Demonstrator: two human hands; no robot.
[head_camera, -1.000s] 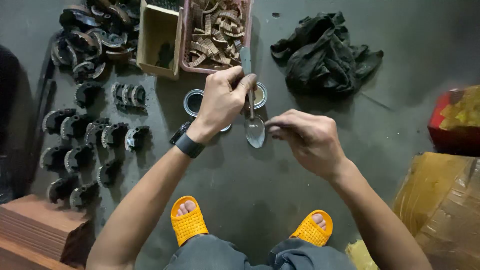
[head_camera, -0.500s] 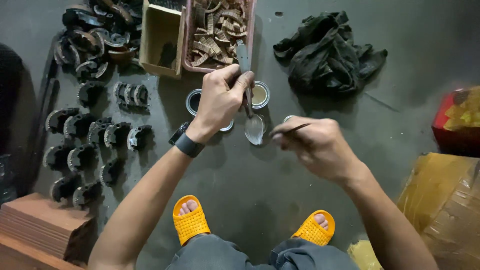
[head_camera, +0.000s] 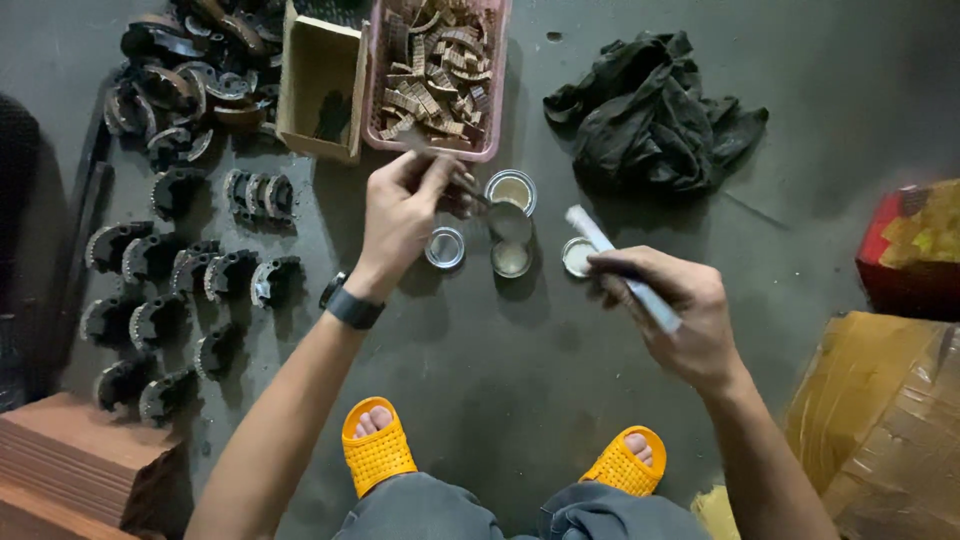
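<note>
Head view, looking down at a dark floor (head_camera: 500, 400); left hand (head_camera: 400, 215) pinching a curved brake shoe (head_camera: 505, 218) above two small open tins (head_camera: 512, 258), just below the pink basket (head_camera: 497, 110) of brown lining strips (head_camera: 435, 75); right hand (head_camera: 670, 310) clenched around a pale brush handle (head_camera: 620, 268), tip near a tin lid (head_camera: 577, 257); rows of dark brake shoes (head_camera: 180, 290) lying at left; black rag (head_camera: 650, 110) crumpled at upper right; yellow sandals (head_camera: 378, 447) below.

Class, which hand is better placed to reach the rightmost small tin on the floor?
Right, probably. The right hand holds a pale stick whose tip lies just beside that tin, while the left hand is busy pinching a curved metal piece further left.
</note>
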